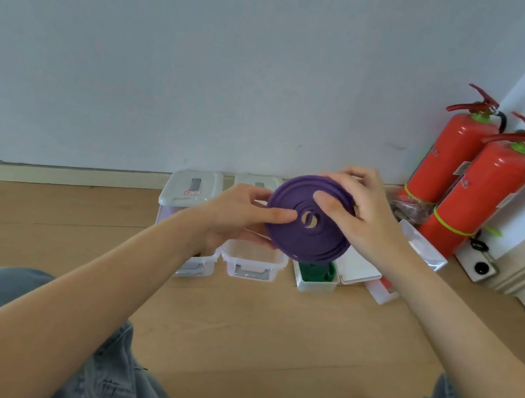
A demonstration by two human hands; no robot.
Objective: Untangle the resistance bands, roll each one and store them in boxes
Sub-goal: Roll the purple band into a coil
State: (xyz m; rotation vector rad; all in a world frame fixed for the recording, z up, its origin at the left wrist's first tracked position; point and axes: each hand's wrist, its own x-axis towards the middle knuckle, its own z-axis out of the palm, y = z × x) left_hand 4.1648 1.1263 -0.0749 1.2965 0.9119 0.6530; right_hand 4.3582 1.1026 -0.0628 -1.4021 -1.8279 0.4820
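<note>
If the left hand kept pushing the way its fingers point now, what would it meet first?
The left hand points rightward and already touches the rolled purple band; beyond it, likely the right hand gripping the far side.

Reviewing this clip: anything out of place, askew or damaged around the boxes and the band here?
Nothing looks damaged or spilled. The purple band is coiled flat, gripped by the left hand and right hand. A green band already sits in an open box. The box at far right lies tilted, out of line with the others.
</note>
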